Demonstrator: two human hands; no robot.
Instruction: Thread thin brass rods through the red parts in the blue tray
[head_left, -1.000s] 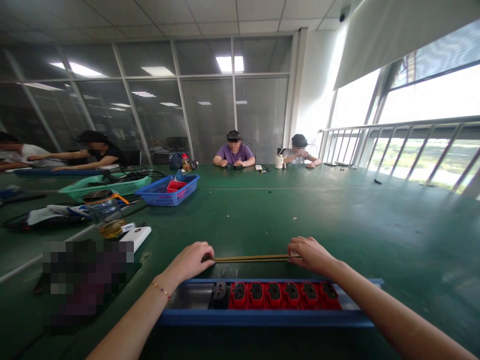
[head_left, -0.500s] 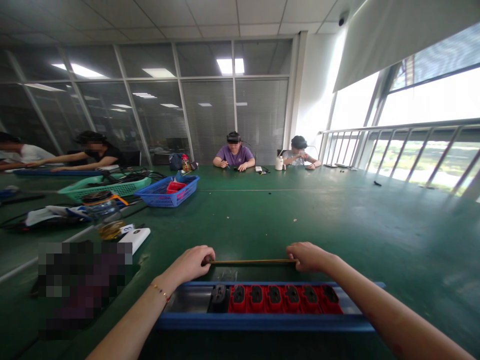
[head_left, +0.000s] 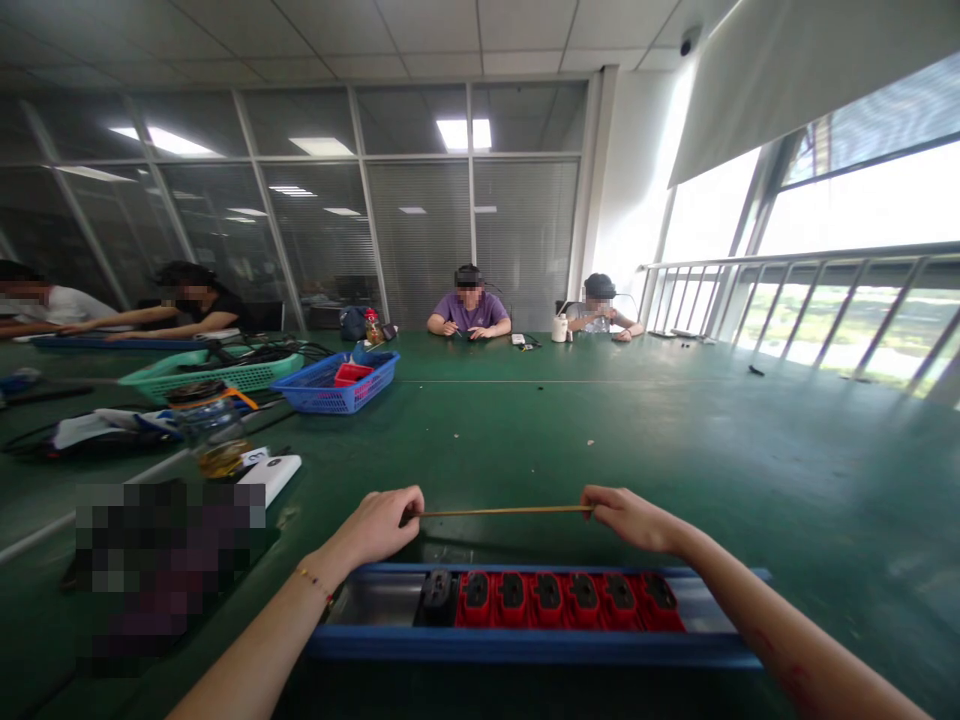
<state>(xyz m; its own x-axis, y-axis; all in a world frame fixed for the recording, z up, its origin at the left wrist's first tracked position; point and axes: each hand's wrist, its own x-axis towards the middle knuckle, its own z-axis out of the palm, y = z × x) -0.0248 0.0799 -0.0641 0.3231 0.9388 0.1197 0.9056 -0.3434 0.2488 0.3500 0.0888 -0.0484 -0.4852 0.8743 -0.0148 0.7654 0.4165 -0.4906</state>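
Note:
A thin yellowish-brown strip (head_left: 502, 511) stretches level between my hands, just beyond a blue-edged metal channel (head_left: 540, 648). Its left end is pinched in my left hand (head_left: 391, 520), its right end in my right hand (head_left: 626, 515); both hands are closed. Whether it is a narrow rod or a flat piece seen edge-on, I cannot tell. Inside the channel stands a row of several red blocks with black sockets (head_left: 547, 598). A black block (head_left: 437, 597) sits at the left end of that row. My right forearm crosses over the channel's right end.
Left on the green table (head_left: 675, 440) are a blue basket (head_left: 330, 395) holding a red piece, a green basket (head_left: 161, 383) with black cables, a jar (head_left: 214, 430) and a white device (head_left: 274, 482). Several people sit at the far side. A railing (head_left: 802, 260) runs along the right.
The strip has risen slightly off the table side of the channel, held by both hands. My right hand has shifted a little to the right. The blocks stay in place.

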